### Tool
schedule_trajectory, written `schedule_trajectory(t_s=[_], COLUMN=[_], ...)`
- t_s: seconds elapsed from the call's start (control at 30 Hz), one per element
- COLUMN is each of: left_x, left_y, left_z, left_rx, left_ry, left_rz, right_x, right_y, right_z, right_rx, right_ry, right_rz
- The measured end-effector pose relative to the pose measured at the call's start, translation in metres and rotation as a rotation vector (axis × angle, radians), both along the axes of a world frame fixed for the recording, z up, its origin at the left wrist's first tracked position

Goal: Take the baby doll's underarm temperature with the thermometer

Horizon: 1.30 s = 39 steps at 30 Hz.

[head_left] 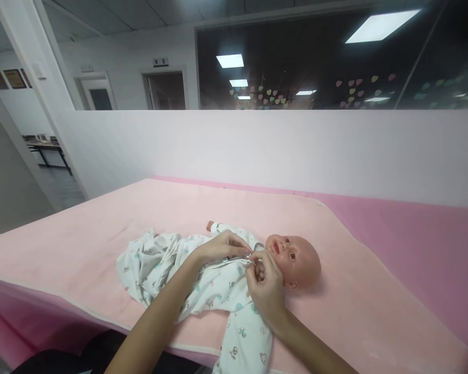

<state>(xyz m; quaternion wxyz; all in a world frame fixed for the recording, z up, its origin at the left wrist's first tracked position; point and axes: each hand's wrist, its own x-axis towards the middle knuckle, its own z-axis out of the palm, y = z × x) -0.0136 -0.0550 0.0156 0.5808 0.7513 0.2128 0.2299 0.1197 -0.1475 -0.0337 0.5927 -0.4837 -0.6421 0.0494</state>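
Note:
A baby doll lies on its back, its bald head to the right and its face turned up. It wears a white printed romper, whose legs are bunched at the left. One small doll hand pokes out of the far sleeve; the near sleeve stretches toward me. At the chest, my left hand pinches the front edge of the romper just below the neck. My right hand has its fingers curled on the same edge, close to the doll's chin. The fingers hide the exact spot of the fastening.
A peach mat covers most of the table over a pink cloth. Behind it stands a white wall with a dark window above. My legs are under the front edge at the lower left.

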Motion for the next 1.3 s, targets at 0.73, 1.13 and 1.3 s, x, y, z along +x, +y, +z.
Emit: schedule_trajectory(t_s=[0.73, 1.13, 1.3], left_x=[0.0001, -0.0008, 0.0000], left_y=[-0.0001, 0.0032, 0.0025], left_z=[0.0003, -0.0019, 0.0005], left_rx=[0.004, -0.021, -0.031], left_ry=[0.001, -0.006, 0.031], left_rz=[0.003, -0.012, -0.008], right_x=[0.0014, -0.0015, -0.0045], right_y=[-0.0013, -0.0023, -0.0007], right_z=[0.0041, -0.0008, 0.0031], right_rx=[-0.045, -0.086, -0.179], right_ry=[0.020, 0.179, 0.322], right_rz=[0.057, 0.088, 0.130])
